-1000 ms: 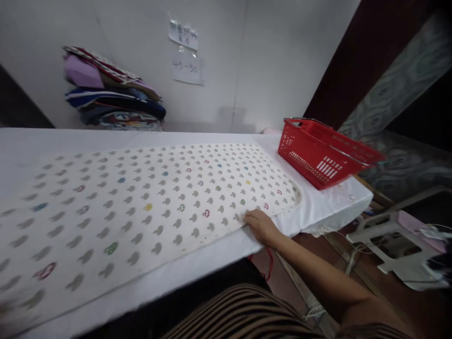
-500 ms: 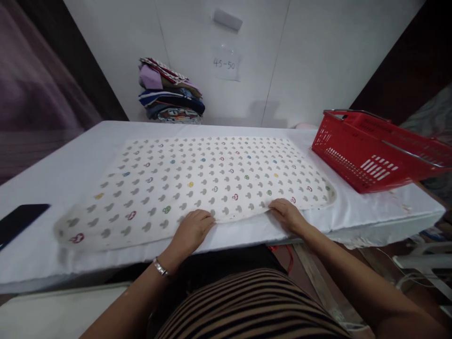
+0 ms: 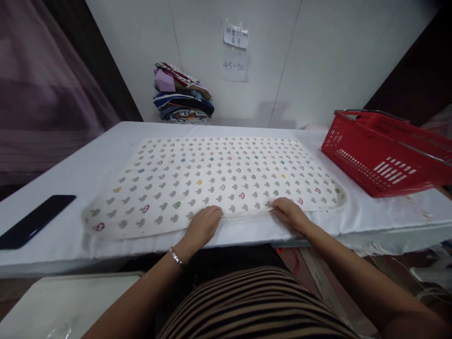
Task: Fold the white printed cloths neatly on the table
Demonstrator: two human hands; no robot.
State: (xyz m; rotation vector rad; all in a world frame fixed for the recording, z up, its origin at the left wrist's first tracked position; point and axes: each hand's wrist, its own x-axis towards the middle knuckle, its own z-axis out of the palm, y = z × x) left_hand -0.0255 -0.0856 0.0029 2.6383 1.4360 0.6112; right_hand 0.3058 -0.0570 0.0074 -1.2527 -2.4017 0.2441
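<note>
A cream cloth (image 3: 226,174) printed with small grey and coloured mushrooms lies spread over the white-covered table (image 3: 102,155). Its near corners are rounded. My left hand (image 3: 204,225) grips the near edge a little left of the middle, fingers curled over it, thumb side hidden. Further right, my right hand (image 3: 290,214) pinches the same edge between fingers and thumb. Between the two hands the edge is lifted slightly and runs almost straight.
A red plastic basket (image 3: 388,155) stands at the table's right end. On the left lies a dark phone (image 3: 38,221). Folded fabrics (image 3: 183,96) are stacked at the back by the wall, where paper notes (image 3: 235,67) hang. A white stool-like surface (image 3: 70,301) sits below left.
The view has shifted, so the phone and the upper wall note show more fully. Both hands keep their hold on the cloth's near edge, with little movement.
</note>
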